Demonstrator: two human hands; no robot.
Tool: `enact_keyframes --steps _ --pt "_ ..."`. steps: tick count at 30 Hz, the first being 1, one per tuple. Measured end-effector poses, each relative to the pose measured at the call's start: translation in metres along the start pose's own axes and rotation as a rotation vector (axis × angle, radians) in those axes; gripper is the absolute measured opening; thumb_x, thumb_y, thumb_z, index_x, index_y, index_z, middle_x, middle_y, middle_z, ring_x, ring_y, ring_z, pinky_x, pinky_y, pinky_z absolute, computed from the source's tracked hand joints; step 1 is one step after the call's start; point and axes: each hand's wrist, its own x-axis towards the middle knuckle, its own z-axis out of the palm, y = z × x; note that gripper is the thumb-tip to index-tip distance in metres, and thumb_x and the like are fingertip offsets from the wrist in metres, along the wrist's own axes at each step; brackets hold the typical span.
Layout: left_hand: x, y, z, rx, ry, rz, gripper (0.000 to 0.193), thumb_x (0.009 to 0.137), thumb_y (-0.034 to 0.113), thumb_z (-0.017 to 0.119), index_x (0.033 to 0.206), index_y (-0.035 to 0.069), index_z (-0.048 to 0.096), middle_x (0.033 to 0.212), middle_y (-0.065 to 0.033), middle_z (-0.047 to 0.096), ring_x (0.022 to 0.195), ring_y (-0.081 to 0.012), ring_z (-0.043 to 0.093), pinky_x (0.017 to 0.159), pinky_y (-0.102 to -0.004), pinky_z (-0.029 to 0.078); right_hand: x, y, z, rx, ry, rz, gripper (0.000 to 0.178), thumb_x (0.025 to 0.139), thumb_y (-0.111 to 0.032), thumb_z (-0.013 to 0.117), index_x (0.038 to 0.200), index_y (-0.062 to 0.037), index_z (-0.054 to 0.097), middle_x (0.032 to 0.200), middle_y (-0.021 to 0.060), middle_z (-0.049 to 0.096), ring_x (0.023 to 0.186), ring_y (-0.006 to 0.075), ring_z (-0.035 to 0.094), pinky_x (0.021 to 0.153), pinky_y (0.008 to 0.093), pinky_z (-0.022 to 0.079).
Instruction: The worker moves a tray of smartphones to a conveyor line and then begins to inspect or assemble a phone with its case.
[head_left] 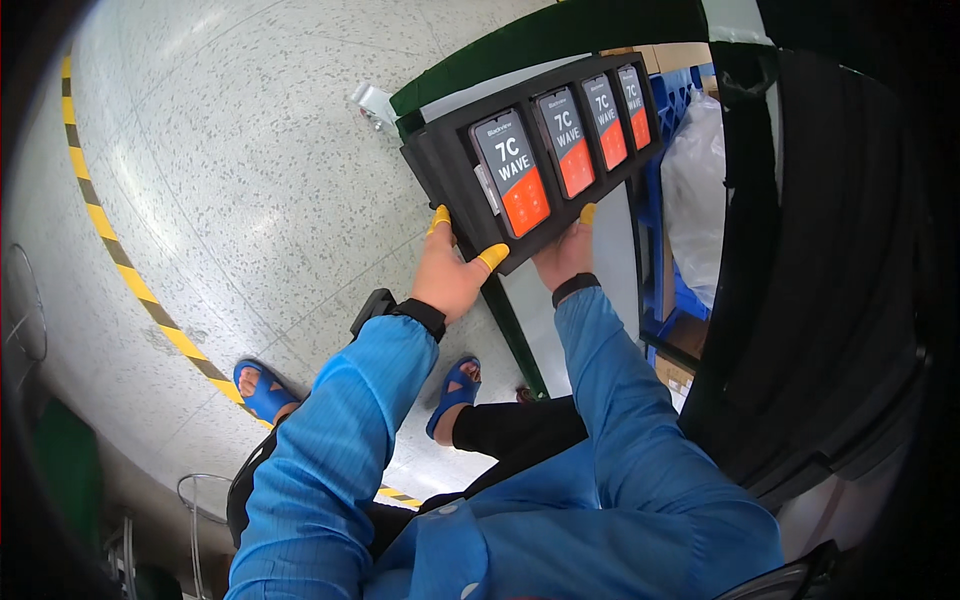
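A black foam tray [548, 218] holds several smartphones in a row of cut-outs. Each phone, like the nearest smartphone [512, 172], has a grey and orange face. My left hand [450, 270], in yellow finger cots, grips the tray's near left corner with the thumb on top. Along the near edge, my right hand [568, 250] holds the tray too, its thumb at the rim and its other fingers hidden beneath. Under the tray is a dark green-framed cart [515, 340]; whether the tray rests on it or is lifted, I cannot tell.
Tall stacks of black trays [840, 250] stand at my right. Behind the cart are blue crates [655, 250] and a clear plastic bag [695, 180]. Yellow-and-black tape [125, 265] curves across the speckled floor at left. A wire frame [190, 500] stands lower left.
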Motion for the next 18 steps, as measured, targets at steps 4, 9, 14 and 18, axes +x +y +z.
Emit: enact_keyframes --steps 4,9,14,18 --pt "-0.004 0.012 0.007 -0.015 0.018 -0.086 0.086 0.082 0.020 0.083 0.144 -0.014 0.035 0.139 -0.0260 0.053 0.129 -0.0333 0.054 0.107 -0.0374 0.044 -0.019 0.028 -0.041 -0.249 0.361 0.083 0.053 0.101 -0.054 0.045 0.134 -0.0146 0.057 0.137 0.0051 0.060 0.116 0.0250 0.060 0.094 0.0398 0.046" --pt "-0.003 0.030 0.005 -0.058 -0.045 -0.153 0.093 0.086 0.013 0.079 0.154 -0.008 0.020 0.144 -0.0260 0.050 0.130 -0.0292 0.054 0.101 -0.0353 0.050 -0.048 0.085 -0.078 -1.458 0.161 -0.386 0.037 0.094 -0.027 0.061 0.123 -0.0022 0.063 0.130 0.0193 0.062 0.117 0.0360 0.060 0.098 0.0435 0.047" --pt "0.002 0.018 0.005 0.129 0.005 -0.124 0.094 0.085 0.017 0.080 0.152 -0.013 0.021 0.141 -0.0277 0.052 0.130 -0.0299 0.054 0.100 -0.0352 0.050 -0.055 0.080 -0.041 -1.526 0.196 -0.337 0.037 0.088 -0.019 0.067 0.117 0.0035 0.065 0.127 0.0244 0.062 0.117 0.0420 0.058 0.101 0.0435 0.046" --pt "0.010 -0.004 0.009 0.031 -0.046 -0.082 0.097 0.085 0.017 0.080 0.153 -0.014 0.017 0.146 -0.0284 0.047 0.130 -0.0279 0.054 0.104 -0.0352 0.048 -0.054 0.076 -0.056 -1.559 0.136 -0.285 0.044 0.088 -0.025 0.070 0.121 0.0031 0.063 0.129 0.0241 0.062 0.120 0.0413 0.058 0.103 0.0427 0.046"
